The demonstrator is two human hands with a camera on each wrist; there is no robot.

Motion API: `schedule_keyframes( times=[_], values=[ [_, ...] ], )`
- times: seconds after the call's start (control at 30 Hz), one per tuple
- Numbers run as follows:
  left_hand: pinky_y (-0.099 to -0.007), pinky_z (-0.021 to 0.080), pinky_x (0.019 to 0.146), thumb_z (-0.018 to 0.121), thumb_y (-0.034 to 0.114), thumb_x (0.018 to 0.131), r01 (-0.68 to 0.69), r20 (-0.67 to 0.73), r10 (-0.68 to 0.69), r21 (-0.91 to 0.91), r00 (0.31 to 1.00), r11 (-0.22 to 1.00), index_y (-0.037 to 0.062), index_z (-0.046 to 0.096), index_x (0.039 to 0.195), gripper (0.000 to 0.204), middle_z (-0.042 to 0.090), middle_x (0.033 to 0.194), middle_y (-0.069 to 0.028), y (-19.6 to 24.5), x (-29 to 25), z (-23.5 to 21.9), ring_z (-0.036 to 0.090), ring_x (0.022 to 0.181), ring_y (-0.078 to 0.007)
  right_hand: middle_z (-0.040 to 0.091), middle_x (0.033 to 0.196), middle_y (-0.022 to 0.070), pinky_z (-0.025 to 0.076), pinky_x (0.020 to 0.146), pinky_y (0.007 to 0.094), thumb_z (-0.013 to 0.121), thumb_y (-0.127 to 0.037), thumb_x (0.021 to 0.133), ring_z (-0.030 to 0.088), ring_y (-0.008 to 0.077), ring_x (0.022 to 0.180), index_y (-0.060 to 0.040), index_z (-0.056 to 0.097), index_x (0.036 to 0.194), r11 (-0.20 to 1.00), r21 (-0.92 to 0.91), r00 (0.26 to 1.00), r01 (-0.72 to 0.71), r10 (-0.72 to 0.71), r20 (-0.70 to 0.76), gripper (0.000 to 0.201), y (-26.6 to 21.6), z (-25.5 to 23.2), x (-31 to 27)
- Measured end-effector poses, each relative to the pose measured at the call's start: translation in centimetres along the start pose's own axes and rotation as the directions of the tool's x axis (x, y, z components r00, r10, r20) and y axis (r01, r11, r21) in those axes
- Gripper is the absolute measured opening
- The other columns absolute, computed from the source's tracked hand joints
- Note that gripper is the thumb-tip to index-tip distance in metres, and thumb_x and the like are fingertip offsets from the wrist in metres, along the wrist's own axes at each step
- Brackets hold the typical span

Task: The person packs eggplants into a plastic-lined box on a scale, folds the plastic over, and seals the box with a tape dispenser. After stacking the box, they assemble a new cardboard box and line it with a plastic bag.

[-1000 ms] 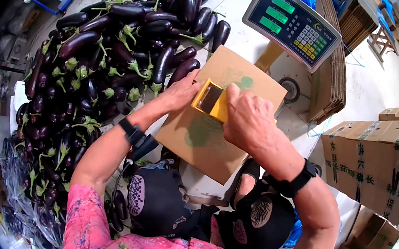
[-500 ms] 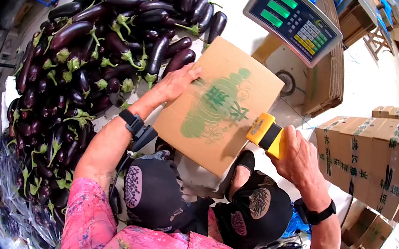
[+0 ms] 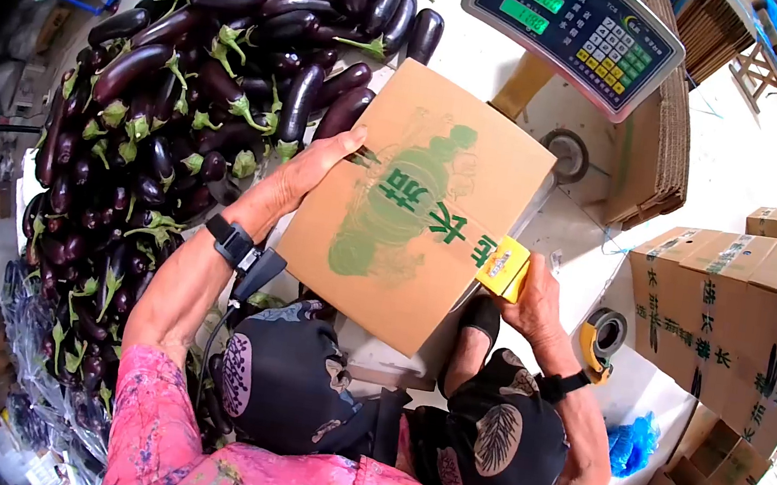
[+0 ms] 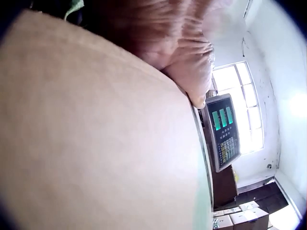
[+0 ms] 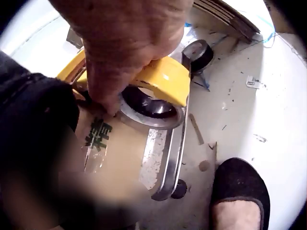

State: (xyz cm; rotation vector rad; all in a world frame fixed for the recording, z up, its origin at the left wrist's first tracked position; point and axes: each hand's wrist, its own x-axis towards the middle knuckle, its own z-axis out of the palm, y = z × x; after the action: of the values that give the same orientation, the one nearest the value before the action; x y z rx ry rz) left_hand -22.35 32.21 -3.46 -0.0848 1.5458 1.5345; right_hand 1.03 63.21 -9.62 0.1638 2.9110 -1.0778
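Note:
A closed cardboard box [image 3: 344, 281] with a green eggplant print lies tilted in front of the seated person. My left hand [image 3: 313, 166] rests at its left edge, thumb on top; the other fingers are largely hidden. In the left wrist view, that hand [image 4: 177, 52] lies along the box edge. My right hand [image 3: 536, 301] grips a yellow tape dispenser [image 3: 503, 267] at the box's right edge. Its tape roll [image 5: 153, 108] shows below the fingers in the right wrist view. Clear tape with dark characters [image 3: 448, 226] runs across the box top to the dispenser.
Eggplants [image 3: 160, 114] are heaped on the left. A weighing scale's display [image 3: 573, 31] stands behind the box, near flattened cartons [image 3: 656, 150]. Another tape dispenser [image 3: 601, 341] lies on the floor to the right, before stacked boxes [image 3: 724, 306].
My right hand has carried the dispenser from the box's upper left across the top to its right edge, then lower there. Printed tape now spans the top. The left hand stays at the left edge.

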Motion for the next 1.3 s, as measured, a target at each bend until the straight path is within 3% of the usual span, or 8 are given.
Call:
schedule_keyframes(
  times=[0.33,0.47,0.6,0.67,0.73,0.8,0.93,1.3],
  values=[
    [-0.0363,0.053,0.100,0.048,0.048,0.104,0.099,0.312,0.040,-0.417,0.949,0.903,0.0045,0.045,0.147,0.061,0.059,0.137,-0.0120,-3.8,2.3,5.0,0.063,0.118,-0.0213,0.060,0.091,0.0221,0.052,0.070,0.0474,0.081,-0.014,0.068,0.063,0.0417,0.082,0.0012,0.051,0.109,0.956,-0.288,0.996,-0.062,0.079,0.047,0.053,-7.3,-11.9,-4.2],
    [-0.0358,0.053,0.099,0.039,0.052,0.106,0.099,0.257,-0.036,-0.237,0.966,0.966,0.0056,0.045,0.148,0.063,0.058,0.139,-0.0121,-4.2,3.7,1.3,0.062,0.120,-0.0217,0.062,0.090,0.0231,0.054,0.069,0.0490,0.078,-0.021,0.074,0.065,0.0424,0.081,-0.0002,0.049,0.102,0.936,-0.351,0.994,-0.042,0.075,0.080,0.045,-14.6,-11.8,1.5],
    [-0.0357,0.042,0.111,0.031,0.053,0.108,-0.149,0.111,0.113,0.405,0.987,0.902,0.0020,0.044,0.148,0.066,0.059,0.138,-0.0100,-3.1,3.6,-2.4,0.055,0.127,-0.0193,0.066,0.082,0.0250,0.055,0.063,0.0498,0.079,-0.027,0.077,0.068,0.0427,0.073,0.0025,0.052,0.101,0.898,-0.429,0.991,0.100,-0.051,0.125,0.047,-19.3,-9.7,7.2],
    [-0.0338,0.040,0.112,0.032,0.052,0.108,-0.166,0.146,0.170,-0.039,0.974,0.985,0.0036,0.042,0.150,0.064,0.051,0.146,-0.0096,1.4,-1.1,0.6,0.051,0.130,-0.0170,0.066,0.076,0.0237,0.056,0.064,0.0488,0.078,-0.023,0.075,0.069,0.0420,0.072,0.0039,0.054,0.100,0.905,-0.395,0.984,0.157,-0.109,0.142,0.044,-20.8,-8.4,9.5],
    [-0.0357,0.040,0.109,0.028,0.055,0.108,-0.390,0.199,0.342,0.316,0.919,0.865,0.0008,0.048,0.142,0.068,0.055,0.141,-0.0116,4.7,-3.5,2.8,0.051,0.130,-0.0196,0.067,0.072,0.0223,0.056,0.065,0.0488,0.078,-0.022,0.074,0.069,0.0426,0.070,0.0044,0.054,0.099,0.892,-0.409,0.979,0.194,-0.147,0.143,0.043,-21.9,-8.1,10.6],
    [-0.0409,0.041,0.108,0.028,0.051,0.108,-0.486,0.148,0.512,0.607,0.846,0.628,0.0005,0.048,0.141,0.063,0.058,0.136,-0.0221,3.7,-1.0,2.0,0.055,0.129,-0.0356,0.067,0.072,0.0228,0.056,0.065,0.0490,0.078,-0.023,0.074,0.069,0.0428,0.070,0.0045,0.054,0.099,0.876,-0.436,0.974,0.205,-0.140,0.176,0.044,-22.6,-8.0,11.1],
    [-0.0455,0.041,0.107,0.030,0.058,0.103,-0.340,0.047,0.444,0.716,0.895,0.610,0.0014,0.048,0.143,0.071,0.059,0.133,-0.0267,3.6,-1.4,1.7,0.054,0.126,-0.0435,0.068,0.078,0.0264,0.055,0.070,0.0493,0.070,-0.008,0.073,0.070,0.0425,0.078,0.0041,0.054,0.096,0.910,-0.377,0.976,0.172,-0.105,0.192,0.031,-22.6,-9.1,10.0],
    [-0.0456,0.043,0.105,0.032,0.055,0.103,-0.377,0.058,0.515,0.751,0.855,0.541,0.0088,0.048,0.145,0.064,0.061,0.133,-0.0222,2.7,-0.4,0.4,0.056,0.125,-0.0423,0.062,0.088,0.0240,0.052,0.069,0.0509,0.080,-0.033,0.080,0.065,0.0442,0.082,0.0010,0.048,0.104,0.938,-0.344,0.993,0.030,0.012,0.117,0.053,-13.9,-10.4,1.9]
  ],
)
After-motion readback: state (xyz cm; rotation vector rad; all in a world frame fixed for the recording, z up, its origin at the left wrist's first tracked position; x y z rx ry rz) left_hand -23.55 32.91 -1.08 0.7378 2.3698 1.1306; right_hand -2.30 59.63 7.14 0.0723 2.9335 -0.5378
